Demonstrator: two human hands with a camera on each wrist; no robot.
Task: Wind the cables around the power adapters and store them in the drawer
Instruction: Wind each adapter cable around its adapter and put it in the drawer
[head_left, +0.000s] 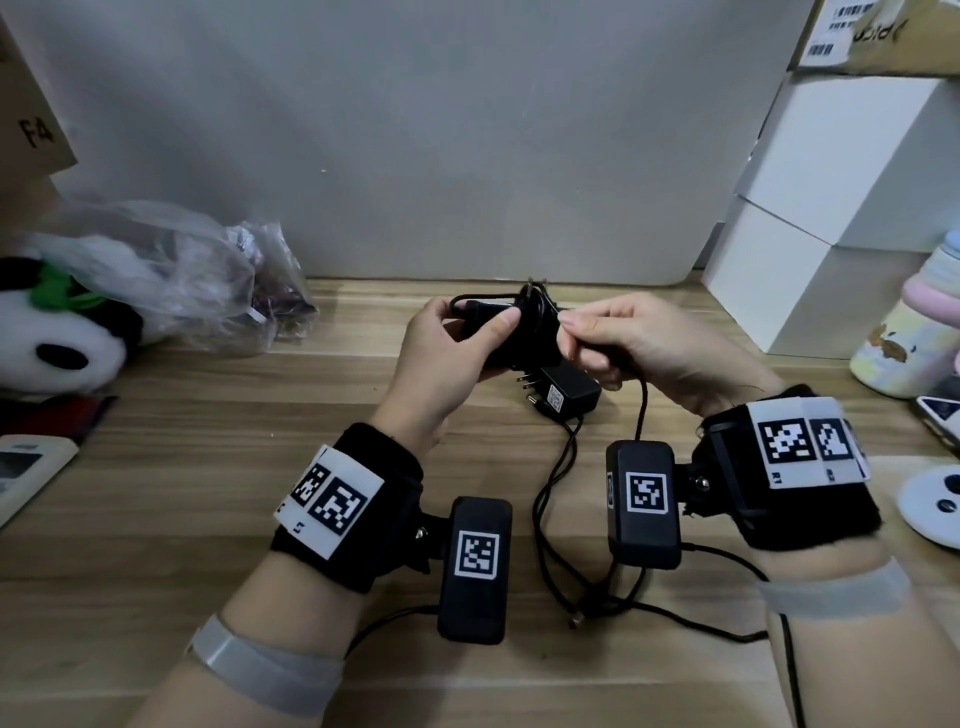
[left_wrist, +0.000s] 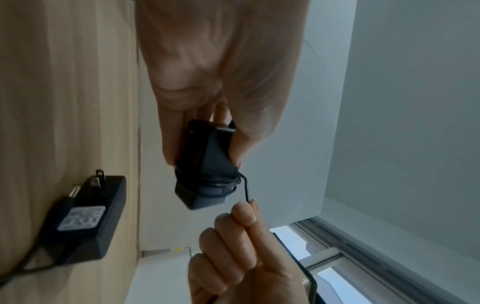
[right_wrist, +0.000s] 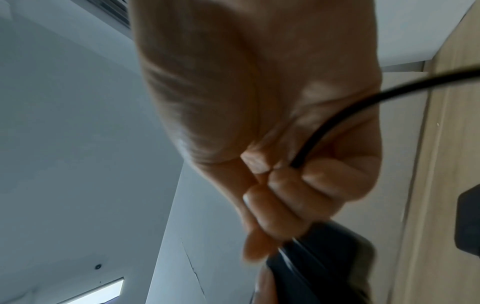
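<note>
left hand (head_left: 447, 353) curled round a black adapter (head_left: 524, 332), thumb across its near face, lifted above the desk (head_left: 208, 467). several turns of cable (head_left: 641, 405) already wrapped round the adapter's body (clearest in the left wrist view, where the loops cross its far end). right hand (head_left: 639, 343) just beside it, thumb and forefinger pinching the cable close to the adapter, other fingers curled over the strand; slack hanging from the fist down to the desk near the body. second adapter (head_left: 563, 392) lying flat on the desk directly under the hands, prongs toward the left, white label up, its own cord (head_left: 550, 499) trailing loose toward the near edge and ending in a barrel plug (head_left: 575, 619). no drawer visible in any view. plush panda (head_left: 57, 332) and crumpled plastic bag (head_left: 208, 291) at far left, white boxes (head_left: 841, 208) at right.
</note>
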